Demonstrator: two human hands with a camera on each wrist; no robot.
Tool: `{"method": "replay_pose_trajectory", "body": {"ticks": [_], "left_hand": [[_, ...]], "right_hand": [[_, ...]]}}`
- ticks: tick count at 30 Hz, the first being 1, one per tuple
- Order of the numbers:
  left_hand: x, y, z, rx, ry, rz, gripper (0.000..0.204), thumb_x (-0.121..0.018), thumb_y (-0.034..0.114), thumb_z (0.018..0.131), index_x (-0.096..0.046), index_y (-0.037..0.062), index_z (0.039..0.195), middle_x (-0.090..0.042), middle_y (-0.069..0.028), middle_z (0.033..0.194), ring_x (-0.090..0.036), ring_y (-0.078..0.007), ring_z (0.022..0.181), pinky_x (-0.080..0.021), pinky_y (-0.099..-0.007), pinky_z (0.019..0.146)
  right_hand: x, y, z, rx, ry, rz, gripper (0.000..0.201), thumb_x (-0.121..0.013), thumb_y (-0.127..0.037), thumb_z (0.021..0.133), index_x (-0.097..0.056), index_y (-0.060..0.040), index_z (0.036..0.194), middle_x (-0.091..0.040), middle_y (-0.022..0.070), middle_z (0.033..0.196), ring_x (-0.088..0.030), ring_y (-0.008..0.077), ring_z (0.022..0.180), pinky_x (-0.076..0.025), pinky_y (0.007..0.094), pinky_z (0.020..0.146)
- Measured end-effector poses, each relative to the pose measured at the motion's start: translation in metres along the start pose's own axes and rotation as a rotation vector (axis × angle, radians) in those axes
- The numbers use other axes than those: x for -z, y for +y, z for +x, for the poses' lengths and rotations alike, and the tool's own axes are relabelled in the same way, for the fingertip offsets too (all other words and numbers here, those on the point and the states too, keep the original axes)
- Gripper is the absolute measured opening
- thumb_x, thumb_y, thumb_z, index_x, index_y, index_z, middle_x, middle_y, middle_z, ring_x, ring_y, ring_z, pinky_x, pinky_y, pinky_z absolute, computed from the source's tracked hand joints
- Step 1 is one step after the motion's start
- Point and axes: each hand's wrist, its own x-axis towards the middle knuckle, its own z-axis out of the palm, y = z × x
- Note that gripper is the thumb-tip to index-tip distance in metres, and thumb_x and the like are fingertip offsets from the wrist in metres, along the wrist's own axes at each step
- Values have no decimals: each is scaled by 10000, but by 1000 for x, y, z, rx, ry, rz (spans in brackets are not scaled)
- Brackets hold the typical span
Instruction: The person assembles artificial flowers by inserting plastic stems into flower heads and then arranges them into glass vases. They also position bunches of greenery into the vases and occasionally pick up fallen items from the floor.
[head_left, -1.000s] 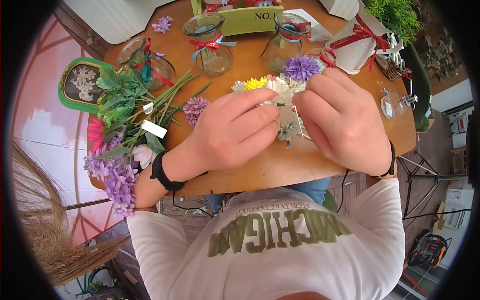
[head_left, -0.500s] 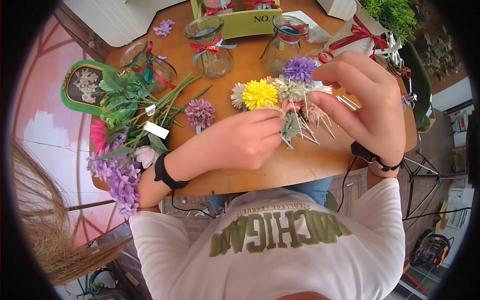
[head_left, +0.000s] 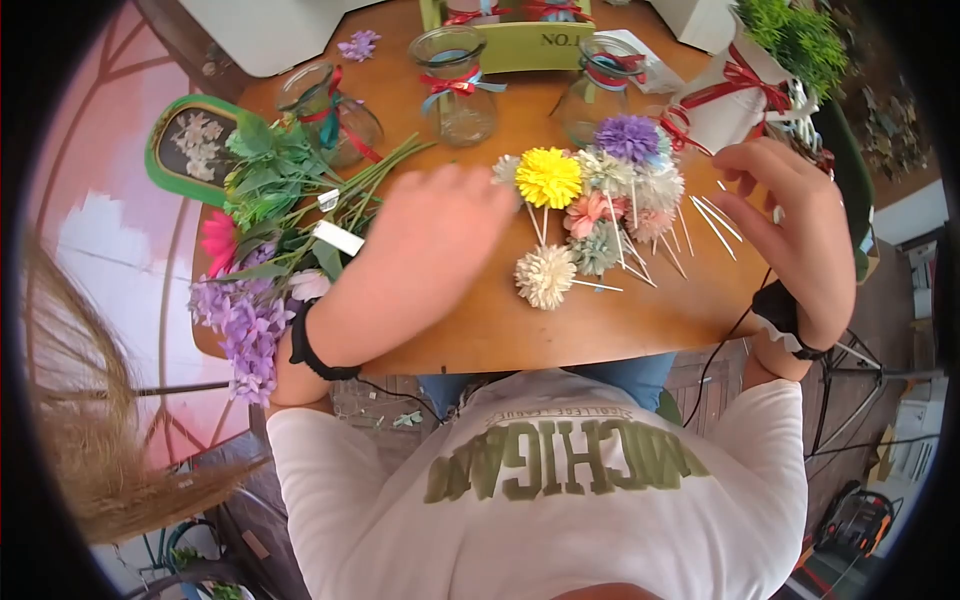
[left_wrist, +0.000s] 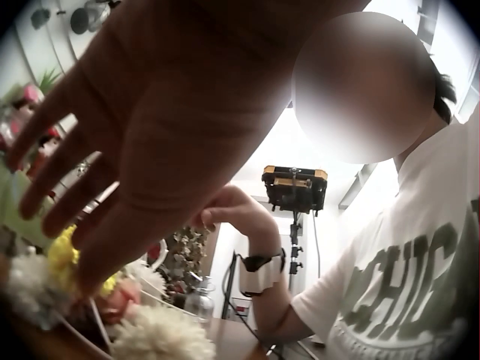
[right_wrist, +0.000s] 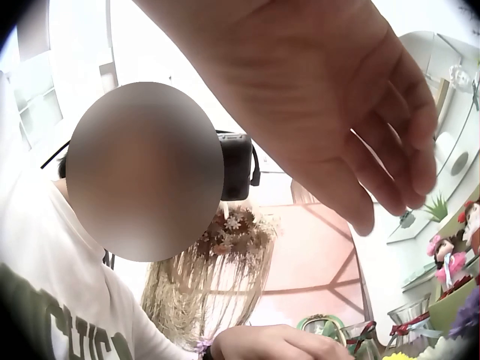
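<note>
A cluster of artificial flower heads on white sticks lies mid-table: a yellow one (head_left: 548, 177), a purple one (head_left: 627, 137), a pink one (head_left: 585, 212) and a cream one (head_left: 545, 276) nearest me. My left hand (head_left: 440, 230) hovers just left of the cluster, blurred, holding nothing. The left wrist view shows it (left_wrist: 150, 135) flat with fingers spread above the yellow flower (left_wrist: 64, 255) and the cream flower (left_wrist: 161, 334). My right hand (head_left: 790, 220) hangs right of the cluster over loose white sticks (head_left: 712, 218), fingers relaxed and empty (right_wrist: 360, 112).
Three glass vases with ribbons (head_left: 335, 115) (head_left: 458, 85) (head_left: 598, 90) stand at the back. Green stems and leaves (head_left: 290, 195), a pink bloom (head_left: 218, 243) and lilac flowers (head_left: 240, 330) lie at the left. A green-framed picture (head_left: 190, 145), a white ribboned box (head_left: 730, 95).
Both hands have let go of the flower cluster and drawn apart, the left one leftward, the right one rightward. The cream flower now lies alone at the front.
</note>
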Motion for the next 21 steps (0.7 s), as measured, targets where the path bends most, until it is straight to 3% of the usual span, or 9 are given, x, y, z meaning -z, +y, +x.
{"method": "replay_pose_trajectory", "body": {"ticks": [1,3,7,11,17,19,21], "left_hand": [[-1,-5,1,122,-112,80,176,-670,117,835,-604,69,991,-648,-111,996,-634,-317,1038,-524,-445,847],[-23,-19,-2,177,-207,134,127,-674,112,836,-604,58,926,-645,-141,943,-663,-337,931,-544,-445,753],[-39,-30,5,117,-180,118,90,-661,85,826,-629,55,905,-649,-158,903,-679,-352,836,-550,-452,707],[-33,-29,7,94,-191,79,65,-642,74,833,-639,55,895,-647,-162,877,-686,-356,801,-550,-453,698],[16,-5,16,133,83,70,208,-707,71,801,-609,47,984,-620,-141,943,-655,-353,911,-530,-449,742],[24,0,19,89,278,-79,304,-713,9,771,-592,31,1049,-590,-139,986,-622,-356,933,-518,-429,767],[33,8,20,90,288,-236,317,-693,-23,771,-589,24,1067,-582,-138,993,-620,-349,919,-520,-410,777]], "right_hand": [[-4,7,-4,-19,3,-16,259,-786,-95,819,-701,-40,1057,-680,105,886,-670,249,764,-512,361,657],[-12,27,-16,-120,-187,-159,268,-771,-152,828,-709,-52,1068,-706,135,919,-701,303,830,-537,422,723],[-39,79,-35,-321,-437,-337,276,-765,-203,801,-733,-74,1043,-725,159,927,-703,358,913,-557,469,802],[-71,122,-55,-269,-359,-391,201,-753,-178,801,-729,-62,964,-734,142,856,-711,346,843,-554,446,746],[-82,118,-54,-248,-372,-409,109,-712,-164,832,-733,-73,887,-720,146,818,-699,356,808,-554,468,714],[-85,121,-52,-231,-376,-416,116,-712,-175,838,-733,-70,884,-719,148,815,-698,356,804,-554,468,712],[-86,118,-51,-212,-381,-427,126,-712,-186,843,-733,-68,880,-718,150,812,-697,356,800,-553,468,710]]}}
